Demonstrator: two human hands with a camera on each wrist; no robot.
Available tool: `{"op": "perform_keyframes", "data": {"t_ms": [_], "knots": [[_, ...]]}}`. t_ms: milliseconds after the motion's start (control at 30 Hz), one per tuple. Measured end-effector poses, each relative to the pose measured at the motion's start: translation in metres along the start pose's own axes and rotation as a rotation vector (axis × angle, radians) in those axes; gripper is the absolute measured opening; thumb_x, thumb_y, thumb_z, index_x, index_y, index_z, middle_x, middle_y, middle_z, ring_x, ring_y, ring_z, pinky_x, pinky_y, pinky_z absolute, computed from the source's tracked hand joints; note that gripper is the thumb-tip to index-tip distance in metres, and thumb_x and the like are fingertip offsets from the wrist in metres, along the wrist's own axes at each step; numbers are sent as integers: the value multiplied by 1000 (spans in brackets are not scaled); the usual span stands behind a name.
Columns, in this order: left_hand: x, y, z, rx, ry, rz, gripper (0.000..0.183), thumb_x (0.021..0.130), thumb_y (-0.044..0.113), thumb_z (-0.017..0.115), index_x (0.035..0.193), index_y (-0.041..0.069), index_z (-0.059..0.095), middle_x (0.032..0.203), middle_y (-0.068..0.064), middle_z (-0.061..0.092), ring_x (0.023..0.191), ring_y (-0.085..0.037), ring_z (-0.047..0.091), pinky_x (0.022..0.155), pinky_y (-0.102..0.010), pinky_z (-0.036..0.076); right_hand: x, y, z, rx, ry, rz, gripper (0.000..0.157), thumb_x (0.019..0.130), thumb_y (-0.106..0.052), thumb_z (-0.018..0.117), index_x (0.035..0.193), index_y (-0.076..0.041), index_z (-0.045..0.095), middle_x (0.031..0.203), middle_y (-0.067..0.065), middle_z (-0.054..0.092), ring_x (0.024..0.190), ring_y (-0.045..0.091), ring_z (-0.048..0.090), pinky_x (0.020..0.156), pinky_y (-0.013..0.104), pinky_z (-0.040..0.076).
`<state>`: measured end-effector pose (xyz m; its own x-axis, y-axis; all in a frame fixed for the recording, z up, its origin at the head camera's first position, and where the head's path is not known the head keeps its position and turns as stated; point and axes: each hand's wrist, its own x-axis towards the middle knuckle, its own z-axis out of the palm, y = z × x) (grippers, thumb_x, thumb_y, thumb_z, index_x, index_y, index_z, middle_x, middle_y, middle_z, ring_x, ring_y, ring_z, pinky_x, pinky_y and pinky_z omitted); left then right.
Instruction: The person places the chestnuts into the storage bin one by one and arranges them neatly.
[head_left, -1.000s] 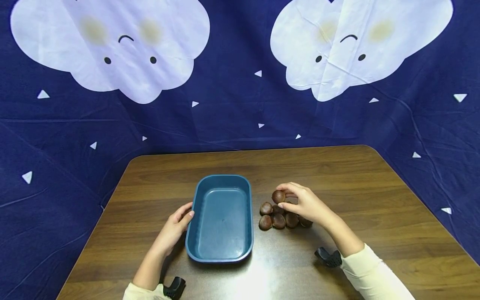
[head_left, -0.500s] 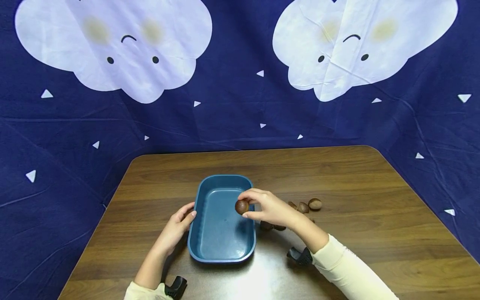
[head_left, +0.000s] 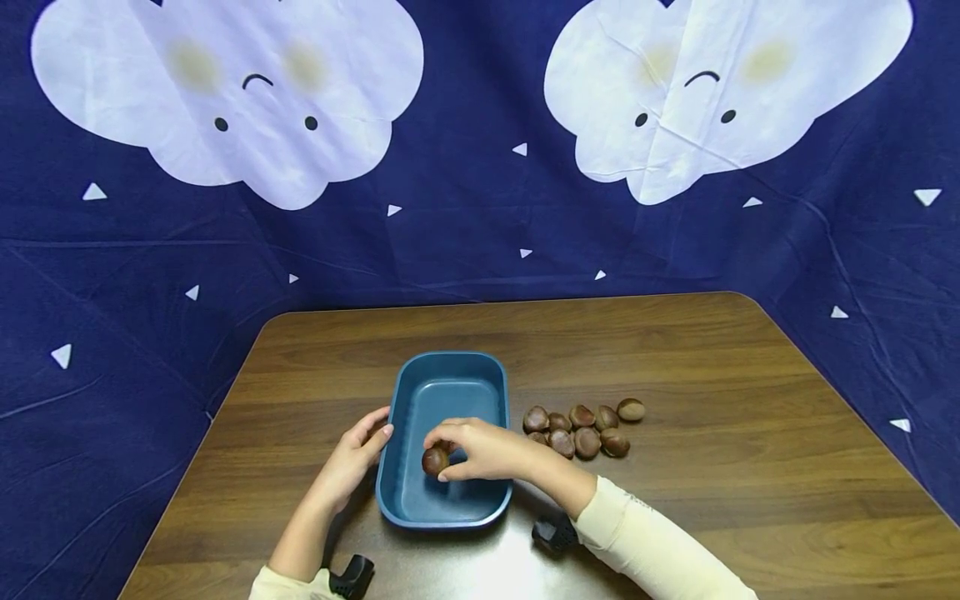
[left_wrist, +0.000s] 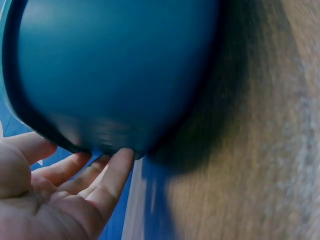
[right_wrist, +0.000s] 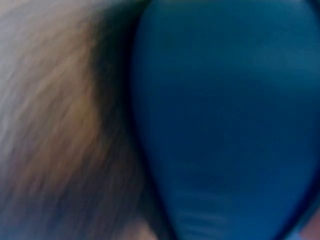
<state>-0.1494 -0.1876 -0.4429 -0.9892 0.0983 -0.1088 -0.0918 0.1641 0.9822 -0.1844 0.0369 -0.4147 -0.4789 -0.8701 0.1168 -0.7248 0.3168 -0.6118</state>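
Note:
A brown chestnut (head_left: pixel 435 461) is pinched between the thumb and fingers of my right hand (head_left: pixel 480 450), over the inside of a blue plastic tray (head_left: pixel 444 524). Whether it touches the tray floor I cannot tell. My left hand (head_left: pixel 352 454) holds the tray's left side. In the left wrist view, the fingers (left_wrist: pixel 112 180) press the tray's outer wall (left_wrist: pixel 110 75) below the rim, with the thumb near the rim. Blurred, the right wrist view shows mostly the tray wall (right_wrist: pixel 225 110); the chestnut is out of sight there.
Several more chestnuts (head_left: pixel 587 442) lie in loose rows on the wooden table (head_left: pixel 675 350), right of the tray. A dark blue cloth (head_left: pixel 465 233) with clouds hangs behind the table. A black wrist device (head_left: pixel 555 533) is on the right wrist.
My right hand has carried the chestnut left from the group, across the tray's right rim, then nearer over the tray's middle. My left hand and the tray stay in place.

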Motion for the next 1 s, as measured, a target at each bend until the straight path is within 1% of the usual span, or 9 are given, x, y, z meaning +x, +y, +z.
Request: {"op": "perform_keyframes", "data": {"t_ms": [167,400,567,733,1000], "knots": [[1,1,1,-15,-7,7,40,94,13,46,131,-2,39,119,-25,50,102,-32,52,79,-40,46,10,-1,8,-26,-59,-2,37,79,-18,70,113,-8,56,108,-3,56,92,1,53,78,12,40],[0,1,0,-15,-21,3,40,94,14,46,131,-1,39,120,-25,50,104,-31,52,80,-40,46,19,1,18,44,-125,4,34,76,-12,72,106,-8,57,104,-2,58,94,-1,51,76,10,40],[0,0,-2,-13,-21,-2,41,94,15,47,131,-1,39,124,-24,47,108,-32,49,81,-40,46,23,2,23,59,-167,20,33,74,-7,73,104,-7,58,100,-2,60,90,-2,53,75,9,40],[-1,0,-2,-8,-20,0,41,94,16,46,131,-1,38,126,-24,45,110,-33,47,82,-41,45,24,0,24,78,-191,44,33,74,-3,72,104,-6,58,100,-1,60,88,-1,54,74,9,41],[-1,0,-2,6,-26,4,42,95,16,46,132,-1,38,127,-24,44,112,-33,46,83,-41,44,23,1,27,87,-213,41,33,75,-3,72,104,-6,57,99,-2,60,88,-1,54,72,9,42]]}}
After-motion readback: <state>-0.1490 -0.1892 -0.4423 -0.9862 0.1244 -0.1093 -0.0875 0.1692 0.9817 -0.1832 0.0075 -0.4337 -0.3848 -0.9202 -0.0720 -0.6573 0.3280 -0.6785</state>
